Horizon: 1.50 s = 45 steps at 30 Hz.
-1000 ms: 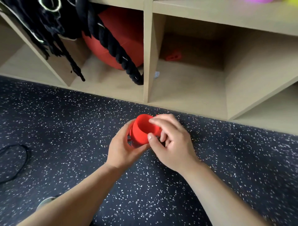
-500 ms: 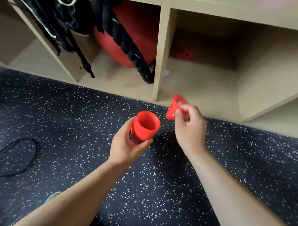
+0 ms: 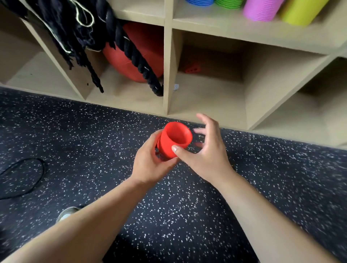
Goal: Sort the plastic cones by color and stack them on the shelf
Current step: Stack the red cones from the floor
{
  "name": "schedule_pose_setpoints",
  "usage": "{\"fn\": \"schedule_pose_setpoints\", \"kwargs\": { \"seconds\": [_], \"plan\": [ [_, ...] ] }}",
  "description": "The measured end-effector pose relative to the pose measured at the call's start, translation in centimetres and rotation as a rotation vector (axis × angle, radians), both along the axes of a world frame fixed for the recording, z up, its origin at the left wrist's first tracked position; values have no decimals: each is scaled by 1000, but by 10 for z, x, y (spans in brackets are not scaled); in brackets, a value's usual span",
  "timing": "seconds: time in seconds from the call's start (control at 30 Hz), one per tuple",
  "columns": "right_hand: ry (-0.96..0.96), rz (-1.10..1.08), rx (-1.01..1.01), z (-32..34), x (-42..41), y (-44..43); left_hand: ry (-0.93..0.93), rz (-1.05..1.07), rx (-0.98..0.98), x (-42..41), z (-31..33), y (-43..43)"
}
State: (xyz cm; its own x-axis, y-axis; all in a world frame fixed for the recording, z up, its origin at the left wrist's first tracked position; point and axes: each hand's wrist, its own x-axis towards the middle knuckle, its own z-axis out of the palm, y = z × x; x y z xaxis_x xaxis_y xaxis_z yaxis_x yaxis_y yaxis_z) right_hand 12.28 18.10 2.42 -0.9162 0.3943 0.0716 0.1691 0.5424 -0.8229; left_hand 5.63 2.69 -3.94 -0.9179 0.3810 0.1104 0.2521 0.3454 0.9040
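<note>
black cable [image 3: 22,178] lay looped on the speckled dark rubber floor [image 3: 75,131], well left of the nested stack of red plastic cones [image 3: 173,139]. up and left of that stack, thick black ropes [image 3: 131,54] hung over a big red ball [image 3: 144,56] in the pale wooden shelf [image 3: 169,75]. the left hand [image 3: 150,165] gripped the stack, fingers curled round it. just right of it the right hand [image 3: 208,150] was spread, holding nothing, thumb at its side. beyond the stack one small red cone [image 3: 192,68] lay deep in a compartment; higher, a blue stack [image 3: 200,1], a green stack [image 3: 229,3], a purple stack [image 3: 262,9] and a yellow stack [image 3: 302,12].
</note>
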Motion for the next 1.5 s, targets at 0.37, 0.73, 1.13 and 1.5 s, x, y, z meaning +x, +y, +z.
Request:
{"fn": "schedule_pose_setpoints", "kwargs": {
  "seconds": [0.37,0.73,1.13,1.5],
  "plan": [
    [-107,-104,-154,46,89,-12,68,-129,3,86,55,5],
    [-40,-208,-101,54,155,-13,175,-237,-147,153,24,-37],
    [-72,-168,-127,54,161,-3,337,-1236,-934,212,-56,-68],
    [-60,-211,-173,42,143,20,323,-984,-567,217,-82,-51]
  ]
}}
